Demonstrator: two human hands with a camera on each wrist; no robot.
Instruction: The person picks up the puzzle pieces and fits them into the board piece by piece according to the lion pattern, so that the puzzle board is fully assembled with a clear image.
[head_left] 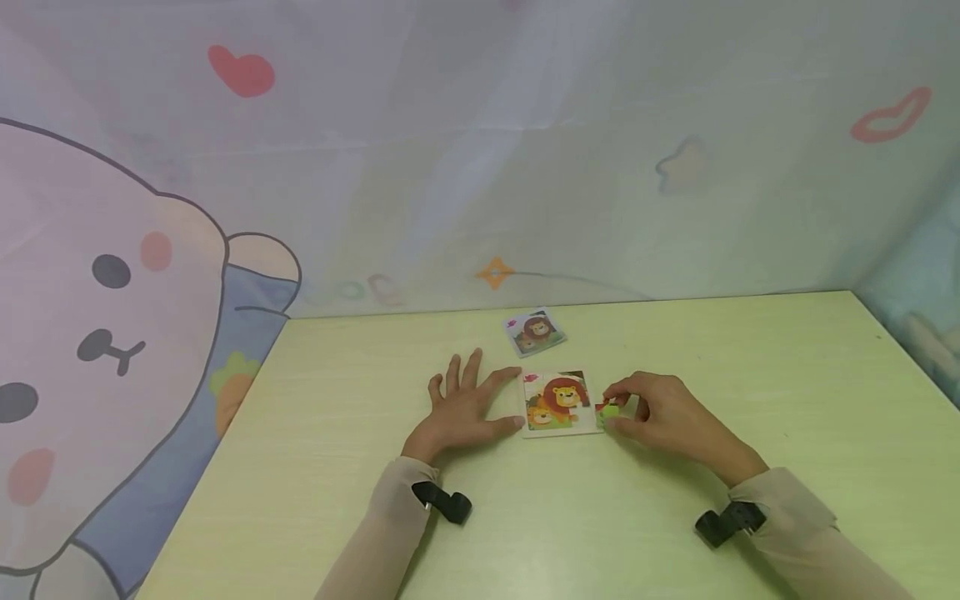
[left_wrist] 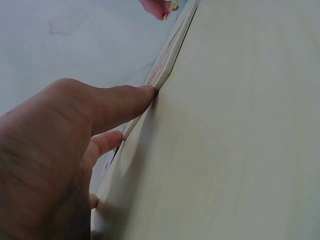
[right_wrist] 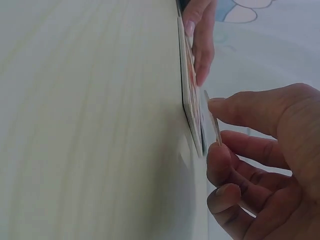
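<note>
A square lion jigsaw puzzle in a pale wooden tray lies on the table, with a bare patch at its lower right. My left hand has its thumb and index finger spread against the tray's left edge. Between thumb and fingertips, my right hand pinches a small green and red puzzle piece just off the tray's right side. In the right wrist view the puzzle piece is seen edge-on, raised above the tabletop. Behind the tray lies a picture card with the same lion scene.
The pale wooden table extends to both sides of the puzzle. A printed cloth with a bear, hearts and stars hangs along its back edge. Each wrist carries a black camera.
</note>
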